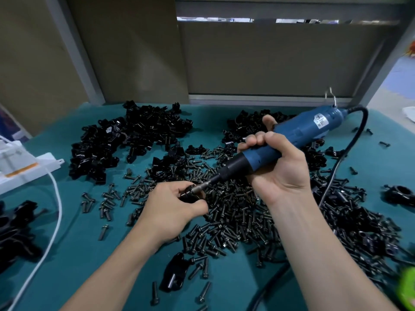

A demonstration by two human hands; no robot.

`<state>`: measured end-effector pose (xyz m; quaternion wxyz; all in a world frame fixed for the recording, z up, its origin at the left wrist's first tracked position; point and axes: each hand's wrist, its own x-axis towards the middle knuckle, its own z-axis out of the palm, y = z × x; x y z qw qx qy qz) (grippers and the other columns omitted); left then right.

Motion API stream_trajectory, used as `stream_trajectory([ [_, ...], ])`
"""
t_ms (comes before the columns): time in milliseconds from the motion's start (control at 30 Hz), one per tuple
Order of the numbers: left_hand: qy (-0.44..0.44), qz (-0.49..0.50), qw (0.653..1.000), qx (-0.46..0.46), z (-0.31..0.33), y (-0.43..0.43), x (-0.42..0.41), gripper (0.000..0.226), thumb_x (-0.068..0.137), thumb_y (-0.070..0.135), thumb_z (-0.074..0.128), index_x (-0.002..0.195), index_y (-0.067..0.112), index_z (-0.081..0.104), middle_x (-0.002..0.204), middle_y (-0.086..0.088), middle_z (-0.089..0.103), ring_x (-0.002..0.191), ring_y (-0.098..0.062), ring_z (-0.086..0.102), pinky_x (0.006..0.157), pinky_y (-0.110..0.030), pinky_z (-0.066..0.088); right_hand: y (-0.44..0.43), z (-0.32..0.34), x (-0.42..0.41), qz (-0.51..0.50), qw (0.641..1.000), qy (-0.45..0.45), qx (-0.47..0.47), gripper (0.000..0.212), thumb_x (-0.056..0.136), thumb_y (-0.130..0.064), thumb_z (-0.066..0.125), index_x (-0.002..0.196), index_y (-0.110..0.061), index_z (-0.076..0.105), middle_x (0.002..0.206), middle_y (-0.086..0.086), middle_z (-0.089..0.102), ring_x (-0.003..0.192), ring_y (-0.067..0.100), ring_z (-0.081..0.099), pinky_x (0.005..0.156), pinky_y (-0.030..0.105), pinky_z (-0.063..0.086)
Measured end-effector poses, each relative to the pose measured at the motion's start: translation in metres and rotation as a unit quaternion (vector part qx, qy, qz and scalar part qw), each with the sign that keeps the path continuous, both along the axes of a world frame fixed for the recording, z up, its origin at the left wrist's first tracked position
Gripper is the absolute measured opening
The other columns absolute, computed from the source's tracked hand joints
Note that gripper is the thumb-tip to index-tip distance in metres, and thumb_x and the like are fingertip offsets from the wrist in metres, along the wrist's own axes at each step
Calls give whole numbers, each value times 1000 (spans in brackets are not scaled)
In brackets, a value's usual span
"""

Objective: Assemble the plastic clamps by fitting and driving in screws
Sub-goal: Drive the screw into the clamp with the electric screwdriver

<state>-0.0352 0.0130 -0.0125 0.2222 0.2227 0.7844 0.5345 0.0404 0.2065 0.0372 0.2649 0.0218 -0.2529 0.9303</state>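
Loose clamp half (173, 274) lies near the table's front edge; both hands work beyond it.
Left hand (170, 207) pinches a black clamp (190, 195) above the screw heap (235, 209); right hand (276, 162) wraps the blue screwdriver (298, 133), its bit touching the clamp; bare teal cloth (89, 254) shows left; clamp piles (143, 129) crowd the far edge.

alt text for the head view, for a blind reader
A person's right hand grips a blue electric screwdriver, its bit on a black clamp held by the left hand. Loose screws and clamp parts litter the teal table.
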Motion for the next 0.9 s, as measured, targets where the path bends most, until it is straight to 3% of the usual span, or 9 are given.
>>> stream_trajectory([
  [100,-42,-26,998,37,7,-2,1,10,81,8,79,77,17,76,62,-13,62,45,-13,42,43,-21,29,14,1,7,8,998,-21,-54,35,79,0,61,112,-9,64,71,2,54,66,17,57,81,33,51],
  [200,-67,33,994,83,6,-1,-1,11,89,15,73,80,20,79,87,-16,76,49,-10,50,41,-17,31,29,0,11,-57,981,-116,-144,40,75,-1,73,113,-7,61,80,5,63,69,22,64,82,36,58],
  [367,-145,54,975,158,4,-1,-5,12,90,11,76,90,23,74,99,-8,74,54,-8,53,42,-16,35,40,-11,8,-114,948,-215,-207,49,89,-2,58,136,-7,44,126,23,58,111,38,66,104,57,50],
  [533,-87,52,987,126,-2,-1,-6,29,88,1,76,99,27,71,101,-1,79,59,-8,57,52,-20,45,38,-16,0,-126,914,-380,-61,32,91,17,50,118,0,44,118,21,48,123,40,56,110,61,43],
  [633,-56,70,990,110,-4,-2,-5,29,88,-1,77,102,23,69,96,-3,79,55,-7,54,50,-18,45,37,-16,5,-120,894,-430,39,19,93,16,55,97,-1,49,107,21,57,104,37,64,93,57,56],
  [700,-41,76,991,101,-4,-4,-4,29,87,1,79,99,26,70,96,-6,77,53,-7,53,50,-19,46,39,-17,12,-123,881,-447,94,21,93,12,59,98,-8,52,105,21,63,91,32,70,76,46,63],
  [767,-30,76,992,93,-3,-5,-4,29,86,3,80,95,29,70,97,-11,74,54,-9,53,52,-22,46,41,-17,23,-137,864,-463,143,18,94,4,61,103,-10,55,105,21,68,87,32,76,73,42,66],
  [833,-15,74,993,86,-2,-5,-5,29,85,6,82,91,32,71,93,-7,71,63,-14,55,59,-28,46,45,-18,35,-177,826,-498,198,15,92,-1,63,106,-6,62,93,19,73,77,29,78,80,42,66],
  [900,-4,70,994,85,-1,-4,-4,28,85,8,83,91,33,71,86,-2,68,71,-20,57,64,-33,46,44,-18,49,-219,748,-546,307,12,88,-6,66,98,-3,70,69,8,74,65,24,74,79,43,65],
])
